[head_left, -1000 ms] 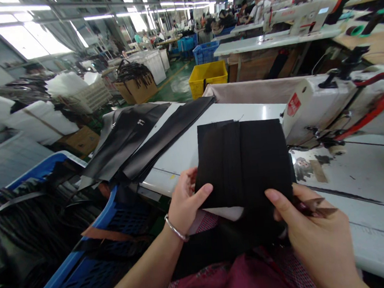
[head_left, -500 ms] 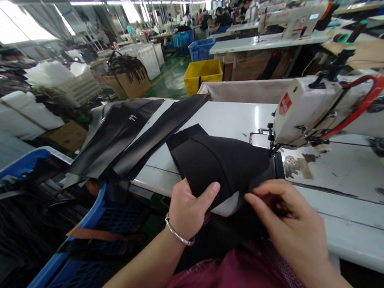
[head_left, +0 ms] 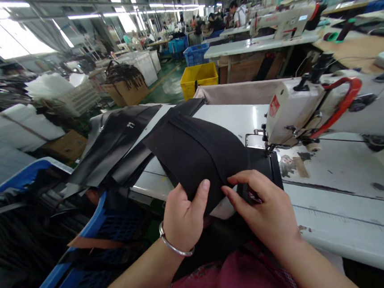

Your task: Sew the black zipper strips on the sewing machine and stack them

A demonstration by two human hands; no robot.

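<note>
A black sheet-like piece [head_left: 193, 157], leather or fabric, with a seam across it, curves up from the sewing table. My left hand [head_left: 186, 216], with a silver bangle at the wrist, is closed on its near left edge, thumb on top and fingers hidden beneath. My right hand [head_left: 264, 205] pinches the near edge by the seam between thumb and forefinger. The piece's right end lies under the needle area of a white sewing machine [head_left: 287, 117]. A pale patch shows below the black edge, between my hands.
Stacked black sheets [head_left: 111, 142] lie on the table's left part. A blue crate [head_left: 98, 224] full of dark strips stands at the left. Beyond the table are a yellow bin [head_left: 199, 77] and another sewing machine [head_left: 282, 22]. Several people sit farther back.
My right hand has moved left along the edge to the seam, closer to my left hand. The black piece's free part is raised and spread wider. The view has shifted slightly.
</note>
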